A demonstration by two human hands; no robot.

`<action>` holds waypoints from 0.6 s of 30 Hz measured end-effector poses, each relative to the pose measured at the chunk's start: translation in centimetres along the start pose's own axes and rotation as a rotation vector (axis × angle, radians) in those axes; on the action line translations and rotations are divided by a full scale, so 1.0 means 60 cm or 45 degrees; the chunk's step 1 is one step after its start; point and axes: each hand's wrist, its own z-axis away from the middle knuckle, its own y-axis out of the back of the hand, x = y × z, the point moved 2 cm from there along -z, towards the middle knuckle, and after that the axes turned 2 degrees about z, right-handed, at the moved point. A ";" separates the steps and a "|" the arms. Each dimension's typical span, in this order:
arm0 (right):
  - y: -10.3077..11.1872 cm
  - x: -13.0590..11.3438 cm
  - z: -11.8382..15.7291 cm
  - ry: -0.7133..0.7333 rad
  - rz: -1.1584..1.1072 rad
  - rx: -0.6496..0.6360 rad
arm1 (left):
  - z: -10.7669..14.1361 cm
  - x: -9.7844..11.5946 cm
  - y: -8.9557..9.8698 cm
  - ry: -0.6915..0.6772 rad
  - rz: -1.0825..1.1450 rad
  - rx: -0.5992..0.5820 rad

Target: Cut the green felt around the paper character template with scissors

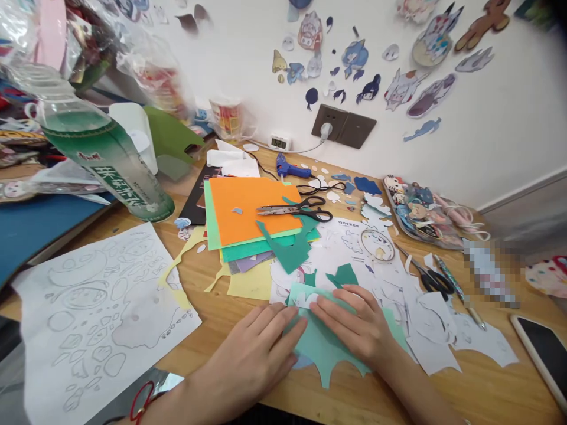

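A mint green craft sheet [330, 348] with scalloped cut edges is held low over the front of the table. My left hand [261, 342] grips its left side, fingers pressed together. From the right, my right hand [358, 324] reaches over the sheet, its fingertips on a small white paper cut-out [312, 300] lying near the upper edge. The right thumb is hidden. Just beyond are dark green scraps [343, 276]. Black-handled scissors [305, 208] rest on an orange sheet [248, 221], on top of a stack of coloured sheets.
At left lie a sheet of pencil drawings [101, 319] and a green-labelled bottle [110, 153]. A blue glue gun [292, 168] sits behind the stack. To the right are second scissors [432, 280], a pen [460, 292], paper scraps [436, 324], a tray of trinkets [419, 212] and a phone [543, 354].
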 end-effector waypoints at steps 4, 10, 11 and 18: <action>-0.007 0.000 -0.008 -0.061 -0.117 -0.126 | -0.001 -0.001 -0.005 0.027 -0.053 -0.119; -0.008 -0.003 -0.020 -0.260 -0.200 -0.431 | 0.001 0.002 -0.009 0.088 -0.109 -0.207; -0.005 -0.006 -0.020 -0.288 -0.197 -0.465 | 0.001 0.003 -0.009 0.096 -0.105 -0.217; 0.010 -0.038 0.007 -0.457 -0.121 -0.450 | -0.007 0.002 -0.012 0.143 -0.040 -0.302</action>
